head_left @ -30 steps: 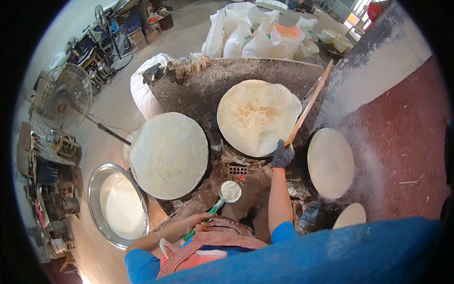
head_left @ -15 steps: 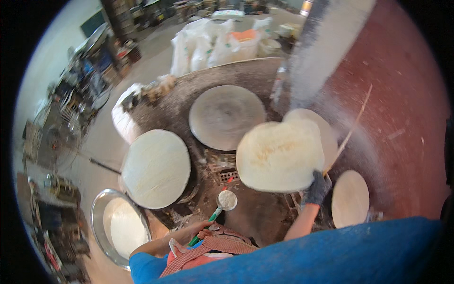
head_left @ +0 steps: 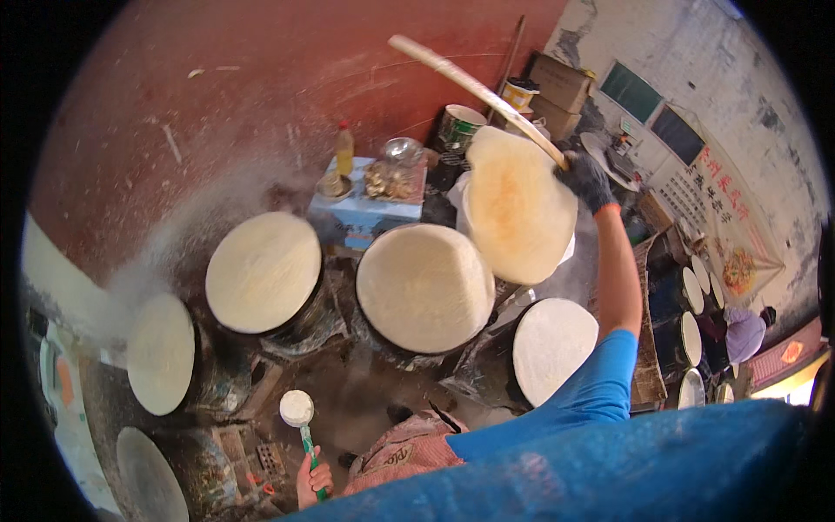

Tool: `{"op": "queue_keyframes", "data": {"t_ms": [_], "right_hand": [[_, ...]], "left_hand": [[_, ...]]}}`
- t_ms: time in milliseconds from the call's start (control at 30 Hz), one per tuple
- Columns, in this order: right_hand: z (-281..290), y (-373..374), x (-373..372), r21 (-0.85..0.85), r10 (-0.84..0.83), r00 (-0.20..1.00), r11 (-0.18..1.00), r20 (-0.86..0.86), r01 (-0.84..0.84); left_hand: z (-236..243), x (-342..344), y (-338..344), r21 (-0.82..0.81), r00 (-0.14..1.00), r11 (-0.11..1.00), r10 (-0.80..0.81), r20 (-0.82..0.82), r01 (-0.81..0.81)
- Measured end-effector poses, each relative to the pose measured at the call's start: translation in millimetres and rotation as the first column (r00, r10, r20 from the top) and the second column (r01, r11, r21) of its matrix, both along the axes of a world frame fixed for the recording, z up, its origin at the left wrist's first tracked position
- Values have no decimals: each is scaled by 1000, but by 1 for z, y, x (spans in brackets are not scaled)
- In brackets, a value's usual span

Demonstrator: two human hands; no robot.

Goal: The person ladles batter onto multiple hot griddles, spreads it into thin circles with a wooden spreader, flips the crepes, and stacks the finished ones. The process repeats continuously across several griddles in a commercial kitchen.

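the right hand (head_left: 584, 178), in a dark glove at the upper right, has its fingers closed round a long stick (head_left: 474, 87); a big thin pancake (head_left: 519, 204) hangs from it above the round griddles (head_left: 424, 287). at the bottom, the bare left hand (head_left: 311, 477) grips a green-handled spreader (head_left: 297, 409).

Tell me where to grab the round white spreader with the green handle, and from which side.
Take the spreader by its green handle, low down, from the near side, as the left hand does now. The handle slants toward the person, while the round white head points out at the griddles, so only the handle is fit to grip.
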State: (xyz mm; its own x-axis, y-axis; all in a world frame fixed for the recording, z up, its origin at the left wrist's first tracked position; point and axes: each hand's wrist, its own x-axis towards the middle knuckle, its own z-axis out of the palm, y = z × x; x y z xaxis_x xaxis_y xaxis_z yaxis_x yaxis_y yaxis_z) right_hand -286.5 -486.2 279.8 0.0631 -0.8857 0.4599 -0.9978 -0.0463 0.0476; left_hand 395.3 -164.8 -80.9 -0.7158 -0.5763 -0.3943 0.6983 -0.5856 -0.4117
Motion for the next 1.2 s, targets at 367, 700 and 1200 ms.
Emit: {"op": "queue_keyframes", "data": {"t_ms": [367, 700, 1200], "right_hand": [[-178, -80, -97, -328, -210, 895, 941, -394, 77], [-375, -118, -74, 86, -387, 919, 916, -74, 393], [-365, -106, -74, 302, -483, 873, 844, 70, 443]], "left_hand": [[21, -86, -49, 111, 941, 961, -273, 199, 255], [40, -112, -67, 214, 853, 953, -291, 434, 216], [38, -121, -37, 158, 911, 986, -120, 394, 61]]}}
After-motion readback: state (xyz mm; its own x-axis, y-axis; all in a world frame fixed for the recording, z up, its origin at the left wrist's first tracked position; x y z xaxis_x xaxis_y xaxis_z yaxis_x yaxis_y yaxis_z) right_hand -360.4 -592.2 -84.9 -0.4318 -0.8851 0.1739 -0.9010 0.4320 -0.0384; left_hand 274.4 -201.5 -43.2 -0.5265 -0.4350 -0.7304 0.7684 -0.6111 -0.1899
